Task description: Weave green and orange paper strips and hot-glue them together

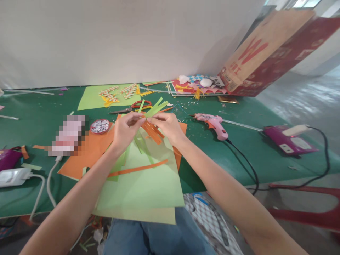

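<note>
Green strips [156, 108] pinched by L hand [124, 129] + R hand [168, 126]; scissors [134, 105] behind, glue gun [214, 124] near R.

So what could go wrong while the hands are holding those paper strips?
The paper strips pinched between the left hand and right hand might tear or slip apart. The green sheet hangs over the table edge, so it may slide off. The glue gun lies close by, its cord trailing off the table; a snag could drag it.
</note>
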`<state>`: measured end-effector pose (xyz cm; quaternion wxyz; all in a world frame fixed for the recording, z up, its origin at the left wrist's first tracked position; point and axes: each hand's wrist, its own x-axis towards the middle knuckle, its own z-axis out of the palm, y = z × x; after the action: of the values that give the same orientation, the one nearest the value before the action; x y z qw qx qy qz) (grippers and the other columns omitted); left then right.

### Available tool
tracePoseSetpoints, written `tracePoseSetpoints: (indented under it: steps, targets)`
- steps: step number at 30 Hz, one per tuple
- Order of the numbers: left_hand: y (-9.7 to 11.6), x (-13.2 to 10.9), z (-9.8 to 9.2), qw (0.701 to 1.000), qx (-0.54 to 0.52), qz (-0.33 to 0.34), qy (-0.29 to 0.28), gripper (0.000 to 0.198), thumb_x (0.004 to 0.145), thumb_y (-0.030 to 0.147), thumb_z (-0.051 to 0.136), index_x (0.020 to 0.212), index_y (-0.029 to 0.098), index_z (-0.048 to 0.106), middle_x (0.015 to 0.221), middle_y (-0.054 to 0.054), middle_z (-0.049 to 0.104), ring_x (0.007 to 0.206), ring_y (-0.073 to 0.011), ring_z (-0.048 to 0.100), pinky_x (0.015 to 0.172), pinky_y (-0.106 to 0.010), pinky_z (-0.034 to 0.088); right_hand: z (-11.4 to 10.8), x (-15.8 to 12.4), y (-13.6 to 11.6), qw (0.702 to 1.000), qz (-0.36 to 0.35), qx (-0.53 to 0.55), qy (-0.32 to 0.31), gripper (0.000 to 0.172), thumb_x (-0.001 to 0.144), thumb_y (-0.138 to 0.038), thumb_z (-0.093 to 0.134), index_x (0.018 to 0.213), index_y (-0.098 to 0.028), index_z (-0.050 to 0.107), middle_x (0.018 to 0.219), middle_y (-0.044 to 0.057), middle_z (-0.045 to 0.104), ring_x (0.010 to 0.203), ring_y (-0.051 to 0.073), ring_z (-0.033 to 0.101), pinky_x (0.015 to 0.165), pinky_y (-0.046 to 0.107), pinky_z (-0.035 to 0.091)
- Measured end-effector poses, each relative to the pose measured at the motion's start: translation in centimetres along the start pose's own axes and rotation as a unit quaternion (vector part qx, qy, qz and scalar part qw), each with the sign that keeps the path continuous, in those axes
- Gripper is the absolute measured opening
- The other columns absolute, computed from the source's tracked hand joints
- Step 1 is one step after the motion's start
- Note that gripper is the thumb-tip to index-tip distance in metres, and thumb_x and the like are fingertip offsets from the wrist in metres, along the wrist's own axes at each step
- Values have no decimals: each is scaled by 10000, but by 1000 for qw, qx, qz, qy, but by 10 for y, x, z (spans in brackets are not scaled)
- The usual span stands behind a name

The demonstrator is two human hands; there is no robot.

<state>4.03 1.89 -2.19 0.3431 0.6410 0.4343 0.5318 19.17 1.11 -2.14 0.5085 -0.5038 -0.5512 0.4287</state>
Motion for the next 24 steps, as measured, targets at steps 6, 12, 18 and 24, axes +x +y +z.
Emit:
tracePoseSetpoints:
  steps: [6,12,18,24]
  targets:
    - [-1,-1,0,1000,17,15,6,111,721,271,686,795,193,712,760,-19,722,676,-146,661,653,-251,525,0,-1,-3,1000,14,12,-9,244,667,-403,701,611,-176,629,598,-20,529,581,92,415,566,266,317]
    - [1,-2,0,999,28,15,-4,116,724,276,684,800,192,709,749,-19,720,677,-147,664,660,-251,532,-1,0,-2,1000,26,8,7,280,659,-408,712,558,-177,590,547,-30,466,568,92,390,552,266,303]
    - [3,-2,0,999,32,11,-3,125,750,301,670,799,194,708,819,-28,731,721,-149,672,688,-248,536,-1,0,-1,1000,22,-6,4,334,646,-477,713,561,-176,596,548,-25,474,566,95,383,546,269,298]
    - [3,-2,0,1000,19,3,-7,114,733,280,682,801,191,704,750,-22,718,689,-150,672,678,-252,540,-2,1,0,1000,20,-5,-5,383,617,-528,725,554,-175,591,532,-31,454,548,90,362,533,270,281]
